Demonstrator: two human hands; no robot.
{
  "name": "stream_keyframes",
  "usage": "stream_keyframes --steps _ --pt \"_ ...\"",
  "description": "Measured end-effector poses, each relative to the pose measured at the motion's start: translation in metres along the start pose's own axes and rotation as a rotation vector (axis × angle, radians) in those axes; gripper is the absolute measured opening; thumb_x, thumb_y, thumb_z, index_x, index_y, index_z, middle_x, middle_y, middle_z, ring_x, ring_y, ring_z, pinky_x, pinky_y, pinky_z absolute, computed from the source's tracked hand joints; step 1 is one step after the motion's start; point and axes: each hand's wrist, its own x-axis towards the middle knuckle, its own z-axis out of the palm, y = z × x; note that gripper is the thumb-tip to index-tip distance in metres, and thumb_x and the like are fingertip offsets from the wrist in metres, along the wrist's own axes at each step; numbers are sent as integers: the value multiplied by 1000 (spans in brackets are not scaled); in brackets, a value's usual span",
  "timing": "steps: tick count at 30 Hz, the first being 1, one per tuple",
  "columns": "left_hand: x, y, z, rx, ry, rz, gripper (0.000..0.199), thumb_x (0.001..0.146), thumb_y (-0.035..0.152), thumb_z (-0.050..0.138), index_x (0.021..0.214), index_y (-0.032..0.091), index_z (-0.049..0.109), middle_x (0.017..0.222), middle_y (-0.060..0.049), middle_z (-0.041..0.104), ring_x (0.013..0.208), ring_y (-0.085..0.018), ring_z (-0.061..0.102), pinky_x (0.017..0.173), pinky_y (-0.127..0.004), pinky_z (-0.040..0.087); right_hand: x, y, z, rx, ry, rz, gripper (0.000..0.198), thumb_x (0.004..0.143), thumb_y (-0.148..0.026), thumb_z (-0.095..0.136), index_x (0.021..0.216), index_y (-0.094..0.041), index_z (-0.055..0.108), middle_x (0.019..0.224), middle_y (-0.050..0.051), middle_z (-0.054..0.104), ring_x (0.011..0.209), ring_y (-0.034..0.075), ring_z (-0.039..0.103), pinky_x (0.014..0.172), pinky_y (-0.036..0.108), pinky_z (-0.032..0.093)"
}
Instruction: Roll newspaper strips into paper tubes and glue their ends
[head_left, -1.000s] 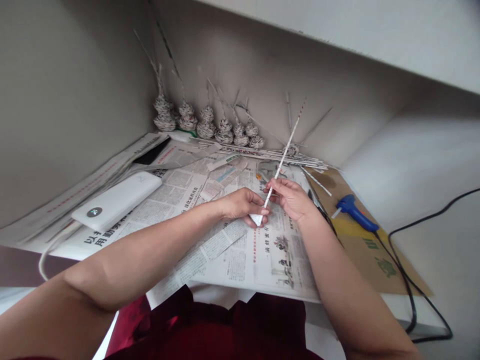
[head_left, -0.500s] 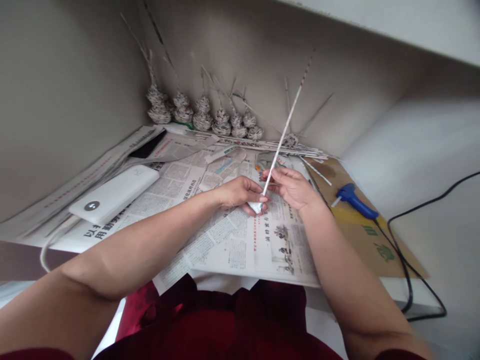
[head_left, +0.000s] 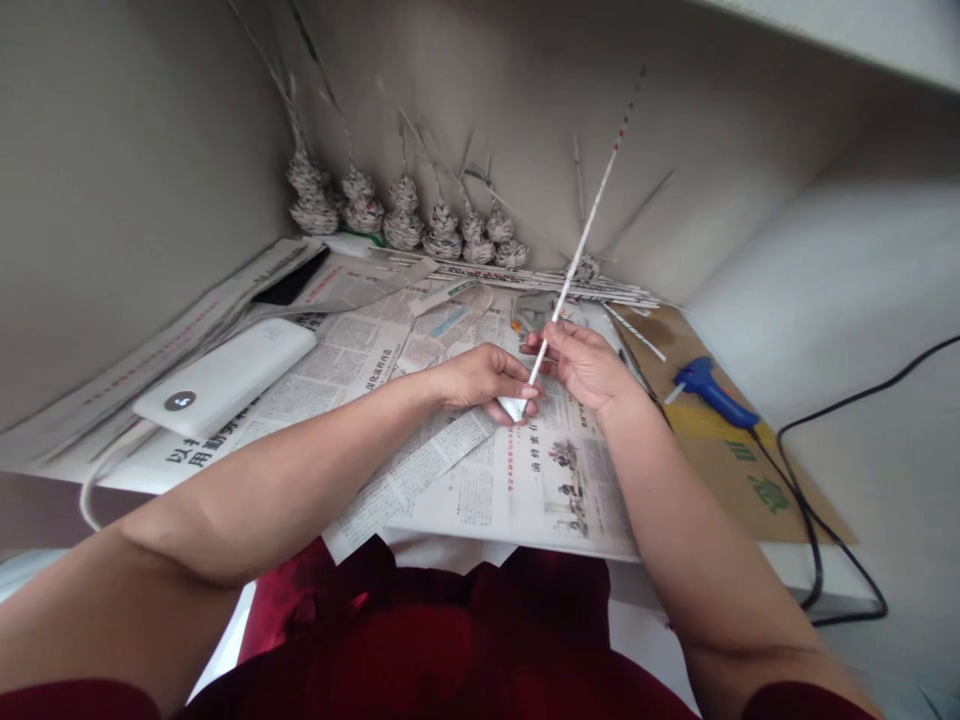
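A long thin rolled newspaper tube (head_left: pixel 583 245) slants up and away between my two hands, with red and dark marks near its far tip. My left hand (head_left: pixel 491 382) pinches the lower end, where a loose white corner of paper sticks out between the fingers. Higher on the tube, my right hand (head_left: pixel 581 362) holds it between thumb and fingers. Beneath both hands lie printed newspaper sheets (head_left: pixel 450 500); a loose strip runs under my left forearm.
Several woven paper gourds (head_left: pixel 403 222) line the back wall, with a pile of paper tubes (head_left: pixel 517 275) before them. A white power bank (head_left: pixel 232 375) with a cable lies left. On brown cardboard (head_left: pixel 697 460) at right rests a blue glue gun (head_left: pixel 712 392) with a black cord.
The view has shifted slightly. Between my fingers the tube has turned a little, and the loose paper corner at its lower end looks different. Both hands keep their hold.
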Motion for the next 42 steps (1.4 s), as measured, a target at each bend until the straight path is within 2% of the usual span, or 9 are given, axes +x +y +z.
stream_keyframes --steps 4,9,13,17,21,26,31,34,42 --pt "0 1 0 2 -14 -2 29 74 32 70 93 11 67 88 -11 69 76 -17 67 62 -27 55 -1 0 2 -46 -69 10 28 67 -43 75 81 -20 69 87 4 67 86 20 62 70 32 50" --pt "-2 3 3 19 -29 -10 27 74 33 70 91 11 67 88 -10 69 77 -17 67 62 -26 54 1 1 1 -47 24 -16 25 64 -42 77 73 -21 68 87 3 68 86 20 62 65 30 49" --pt "-2 3 2 -10 -18 12 28 75 33 69 94 13 67 86 -9 69 77 -16 67 64 -26 54 -1 1 -1 -61 -64 11 29 66 -46 74 80 -21 70 96 5 68 91 22 62 70 33 50" --pt "-2 3 1 -10 -35 -2 29 74 31 70 95 11 67 86 -9 70 74 -15 66 62 -23 54 2 3 -1 -66 16 -43 28 63 -45 77 71 -21 67 84 3 67 84 20 62 67 31 49" --pt "-3 5 1 -16 -28 10 30 75 30 69 98 11 67 87 -11 70 71 -14 66 59 -23 54 10 9 -7 -99 163 -121 36 70 -59 65 74 -22 63 79 3 64 74 18 60 59 29 47" --pt "-1 6 0 -47 -6 7 33 72 31 72 97 10 67 85 -11 70 70 -16 66 60 -28 55 22 20 -22 -358 428 -225 37 72 -60 61 68 -23 60 69 3 62 61 17 55 58 31 44" --pt "1 4 -2 -77 4 19 34 70 30 74 96 11 66 83 -10 70 70 -17 67 58 -29 56 32 27 -27 -931 389 -408 32 80 -47 52 91 -22 68 90 8 67 86 24 58 82 39 43" --pt "-1 6 -3 -60 18 37 32 71 30 72 96 10 66 84 -10 70 72 -17 67 58 -28 55 39 30 -28 -1269 352 -395 24 77 -36 56 81 -19 71 88 12 66 94 28 55 87 39 39" --pt "-1 6 -5 -49 28 37 25 76 24 68 96 10 65 85 -10 69 75 -16 66 60 -26 54 55 40 -33 -1246 596 -221 30 68 -47 64 68 -17 67 64 7 64 63 22 55 64 34 41"
